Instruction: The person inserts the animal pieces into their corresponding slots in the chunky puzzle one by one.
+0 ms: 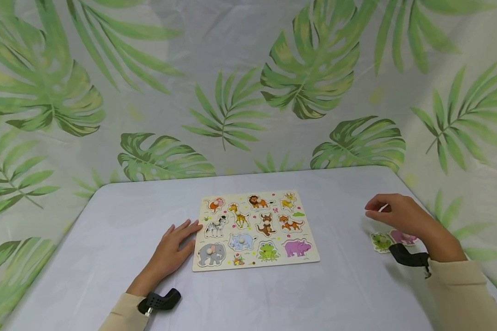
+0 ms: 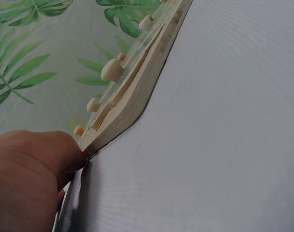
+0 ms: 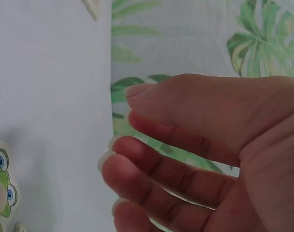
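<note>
A wooden animal peg puzzle board (image 1: 248, 266) lies on the table, with knobbed pieces such as an elephant (image 1: 211, 254) and a zebra (image 1: 216, 226) in it. At its left edge rests my left hand (image 1: 171, 248), fingers extended and touching the board's side; the thumb is at the edge in the left wrist view. Over to the right, my right hand (image 1: 406, 219) hovers with loosely curled fingers and nothing between them. Below it lie a loose frog piece (image 1: 381, 242) and a purple hippo piece (image 1: 403, 237), the hippo partly hidden by the wrist.
A white cloth covers the table (image 1: 348, 294). Behind it hangs a leaf-patterned curtain (image 1: 240, 55), which also shows on both sides. Dark wrist cameras are strapped to both wrists, the left one (image 1: 159, 301) close over the cloth.
</note>
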A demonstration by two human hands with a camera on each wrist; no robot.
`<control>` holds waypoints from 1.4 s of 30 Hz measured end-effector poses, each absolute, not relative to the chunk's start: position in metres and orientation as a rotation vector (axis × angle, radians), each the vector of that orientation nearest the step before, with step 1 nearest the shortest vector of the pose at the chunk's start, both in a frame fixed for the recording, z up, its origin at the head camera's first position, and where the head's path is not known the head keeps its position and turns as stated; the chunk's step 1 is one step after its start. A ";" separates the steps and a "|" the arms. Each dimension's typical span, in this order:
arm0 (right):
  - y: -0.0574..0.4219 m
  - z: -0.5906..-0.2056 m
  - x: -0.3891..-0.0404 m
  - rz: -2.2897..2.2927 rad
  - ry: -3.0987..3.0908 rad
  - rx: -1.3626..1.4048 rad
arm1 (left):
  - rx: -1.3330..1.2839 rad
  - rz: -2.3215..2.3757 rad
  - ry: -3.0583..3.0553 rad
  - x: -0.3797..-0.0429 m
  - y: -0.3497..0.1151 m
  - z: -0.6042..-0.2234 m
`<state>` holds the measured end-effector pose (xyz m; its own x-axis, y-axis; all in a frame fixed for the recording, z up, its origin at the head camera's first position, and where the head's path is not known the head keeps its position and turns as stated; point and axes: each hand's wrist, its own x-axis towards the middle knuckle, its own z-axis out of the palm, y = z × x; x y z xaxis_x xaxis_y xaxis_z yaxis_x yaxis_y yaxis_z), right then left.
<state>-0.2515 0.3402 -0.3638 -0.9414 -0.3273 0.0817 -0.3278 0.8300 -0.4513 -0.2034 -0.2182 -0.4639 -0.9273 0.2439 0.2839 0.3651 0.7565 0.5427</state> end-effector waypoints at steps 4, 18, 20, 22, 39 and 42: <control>0.344 -0.367 -0.253 0.749 -3.026 0.579 | -0.490 -0.918 -2.746 -0.203 -0.219 -0.465; 0.349 -0.381 -0.250 0.743 -3.091 0.634 | -0.523 -0.938 -2.724 -0.209 -0.216 -0.470; 0.351 -0.382 -0.248 0.778 -3.110 0.634 | -0.522 -0.935 -2.731 -0.209 -0.215 -0.469; 0.354 -0.384 -0.245 0.807 -3.116 0.646 | -0.521 -0.932 -2.730 -0.209 -0.216 -0.467; 0.360 -0.387 -0.241 0.783 -3.223 0.665 | -0.509 -0.914 -2.728 -0.205 -0.219 -0.466; 0.360 -0.389 -0.241 0.779 -3.246 0.671 | -0.498 -0.917 -2.741 -0.205 -0.219 -0.467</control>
